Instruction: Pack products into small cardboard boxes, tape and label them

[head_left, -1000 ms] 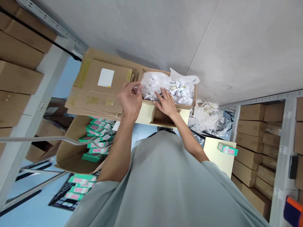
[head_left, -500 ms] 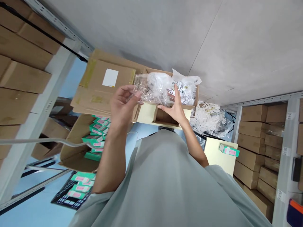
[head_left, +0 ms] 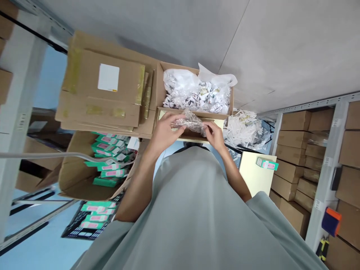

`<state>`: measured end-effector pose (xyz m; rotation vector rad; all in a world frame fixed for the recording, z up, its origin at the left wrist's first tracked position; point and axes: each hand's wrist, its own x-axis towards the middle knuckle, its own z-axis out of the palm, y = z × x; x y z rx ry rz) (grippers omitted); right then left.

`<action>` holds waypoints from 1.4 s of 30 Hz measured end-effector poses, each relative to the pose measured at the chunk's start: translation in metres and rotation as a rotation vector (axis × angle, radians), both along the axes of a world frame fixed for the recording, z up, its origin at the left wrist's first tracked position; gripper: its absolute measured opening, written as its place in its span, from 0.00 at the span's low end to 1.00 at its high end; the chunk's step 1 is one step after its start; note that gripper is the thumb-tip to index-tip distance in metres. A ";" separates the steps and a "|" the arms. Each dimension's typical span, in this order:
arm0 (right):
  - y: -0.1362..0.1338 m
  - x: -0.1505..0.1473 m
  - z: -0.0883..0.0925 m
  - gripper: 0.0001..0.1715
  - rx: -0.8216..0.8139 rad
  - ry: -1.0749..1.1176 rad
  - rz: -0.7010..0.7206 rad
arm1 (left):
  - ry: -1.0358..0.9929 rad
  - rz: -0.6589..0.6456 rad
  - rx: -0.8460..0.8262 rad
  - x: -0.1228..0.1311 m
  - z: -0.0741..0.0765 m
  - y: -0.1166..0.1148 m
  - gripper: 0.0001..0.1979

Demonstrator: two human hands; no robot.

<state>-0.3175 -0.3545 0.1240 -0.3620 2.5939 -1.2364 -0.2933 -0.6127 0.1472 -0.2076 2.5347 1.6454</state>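
Observation:
A crumpled piece of clear bubble wrap (head_left: 191,123) is stretched between my two hands. My left hand (head_left: 165,130) pinches its left end between thumb and fingers. At the other end, my right hand (head_left: 214,134) grips the edge with its fingertips. Directly beneath the wrap lies a small open cardboard box (head_left: 199,139), mostly hidden by the wrap and my hands. Just beyond them stands a larger carton (head_left: 160,84) filled with crumpled printed paper (head_left: 212,95) and white wrapping.
Flattened cardboard (head_left: 118,105) is stacked on the left. Below it, a deep carton (head_left: 75,180) and a black crate (head_left: 80,234) hold green-and-pink boxes. Shredded paper (head_left: 242,129) lies to the right, near one green box (head_left: 267,164) on a cream surface. Shelves of cartons (head_left: 292,140) flank the right.
The bubble wrap has come down from over the larger carton to the small box. My right hand, open before, now grips its right end. The view has shifted.

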 end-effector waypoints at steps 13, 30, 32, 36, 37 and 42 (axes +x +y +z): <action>-0.027 -0.011 -0.022 0.27 0.782 -0.285 0.272 | -0.196 -0.276 -0.540 -0.002 -0.098 0.045 0.22; -0.064 -0.039 -0.046 0.19 0.861 -0.390 0.359 | -0.428 -0.549 -0.566 -0.043 -0.117 0.058 0.19; -0.057 -0.031 -0.036 0.23 0.847 -0.370 0.353 | -0.365 -0.535 -0.532 -0.035 -0.108 0.052 0.21; -0.028 -0.008 -0.007 0.19 0.730 -0.217 0.183 | -0.094 -0.302 -0.402 -0.007 -0.086 0.026 0.20; -0.019 -0.002 -0.001 0.17 0.710 -0.187 0.100 | -0.052 -0.207 -0.392 0.001 -0.082 0.018 0.19; 0.011 0.019 0.008 0.14 0.723 -0.252 -0.185 | -0.135 0.113 -0.430 0.029 -0.078 -0.010 0.17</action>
